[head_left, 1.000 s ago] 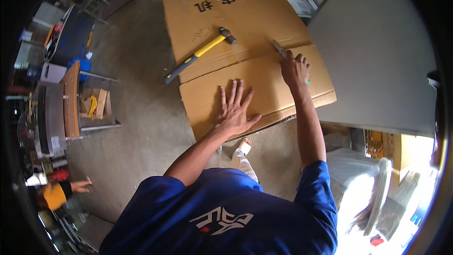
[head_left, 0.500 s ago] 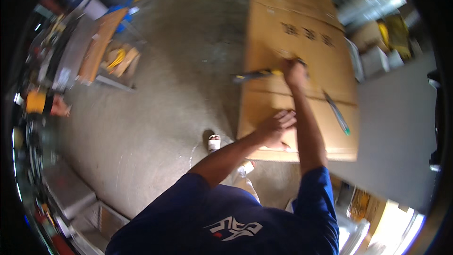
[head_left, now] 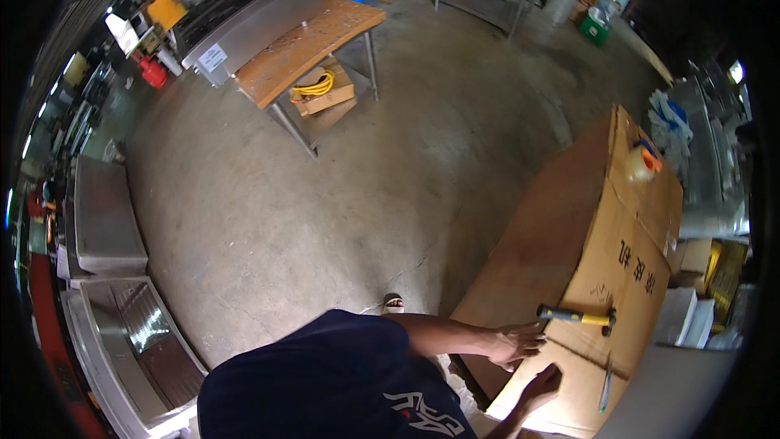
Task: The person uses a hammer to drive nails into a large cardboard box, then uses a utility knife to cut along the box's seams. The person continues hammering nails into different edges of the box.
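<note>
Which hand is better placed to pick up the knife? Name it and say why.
The right hand, probably: it is nearer the knife on the cardboard, while the left hand is farther away, by the cardboard's edge near the hammer.

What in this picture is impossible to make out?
All in the head view:
- Inside of the large cardboard carton: hidden by its walls and top.
- Palm of the right hand: hidden by the hand itself; anything held is unclear.
- Right forearm: cut off by the lower edge.
- White label, upper left: too small to read.
</note>
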Motion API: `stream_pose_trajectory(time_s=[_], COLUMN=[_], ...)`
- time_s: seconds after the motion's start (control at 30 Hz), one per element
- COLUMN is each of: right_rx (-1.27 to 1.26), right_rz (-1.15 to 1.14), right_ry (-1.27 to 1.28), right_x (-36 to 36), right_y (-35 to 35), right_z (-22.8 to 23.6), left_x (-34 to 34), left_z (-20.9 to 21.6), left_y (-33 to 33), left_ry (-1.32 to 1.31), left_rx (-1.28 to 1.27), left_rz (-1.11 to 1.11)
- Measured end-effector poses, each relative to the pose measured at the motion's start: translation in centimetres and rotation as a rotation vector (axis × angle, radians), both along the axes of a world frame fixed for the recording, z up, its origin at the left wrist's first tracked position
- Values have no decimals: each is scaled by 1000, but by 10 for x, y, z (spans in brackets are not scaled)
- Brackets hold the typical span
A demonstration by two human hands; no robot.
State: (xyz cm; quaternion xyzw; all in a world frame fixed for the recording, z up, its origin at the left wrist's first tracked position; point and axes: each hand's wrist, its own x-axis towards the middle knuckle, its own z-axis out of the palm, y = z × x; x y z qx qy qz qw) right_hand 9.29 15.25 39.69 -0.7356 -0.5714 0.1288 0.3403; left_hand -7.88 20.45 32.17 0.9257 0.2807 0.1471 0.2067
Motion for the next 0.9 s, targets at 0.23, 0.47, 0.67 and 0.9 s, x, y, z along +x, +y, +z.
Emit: stream_pose_trajectory(time_s=[0.23,0.47,0.67,0.9], right_rx=[-451,-1128,-1122,-1105], right_rz=[605,545,251,354], right_ry=[302,337,454,406], right_x=[-180,-257,-301,-420], right_y=[20,113,176,195], right_z=[-12,-79,-143,-124], left_x=[-192,-430,-706,-967], left_z=[0,-56,-72,-76], left_y=[5,38,45,13], left_ry=[-326,-632,-2127,-2227], left_rx=[-450,-711,-480,-402], left_rz=[531,965,1337,2035])
